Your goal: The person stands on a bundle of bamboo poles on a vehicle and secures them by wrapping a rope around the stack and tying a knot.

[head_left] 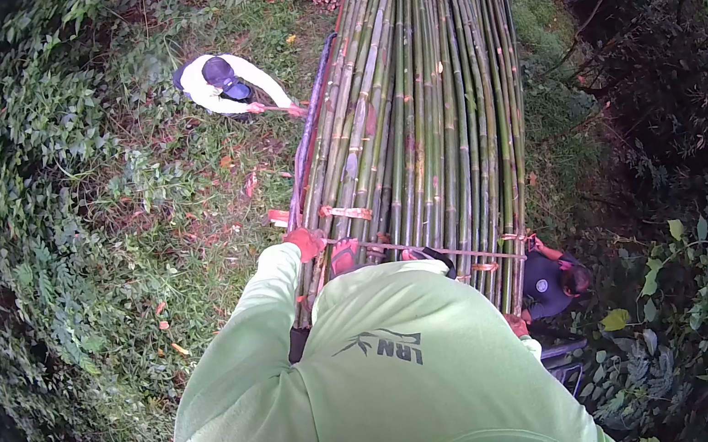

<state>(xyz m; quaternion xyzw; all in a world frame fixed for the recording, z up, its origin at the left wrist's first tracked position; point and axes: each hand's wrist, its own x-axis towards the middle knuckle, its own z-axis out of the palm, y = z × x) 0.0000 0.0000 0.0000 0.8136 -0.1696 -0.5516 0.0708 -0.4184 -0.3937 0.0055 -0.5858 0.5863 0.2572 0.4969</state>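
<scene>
**Gloved hand on the strap at the near end of the bamboo**

Nearest is the person's own pale green shirt [381, 392]; the left hand [307, 243], in a red glove, is curled shut round the left end of a thin orange strap [420, 255]; the right hand [516, 323] shows only as a scrap of red glove past the shirt, so its grip cannot be told; the strap runs across the near end of a long load of bamboo poles [418, 100], just right of the left hand and stretching far; a person in a dark top [548, 285] crouches at the near right corner; grass [186, 211] lies left; a person in a white top [208, 91] stands far left; bushes [674, 78] crowd the right.
</scene>
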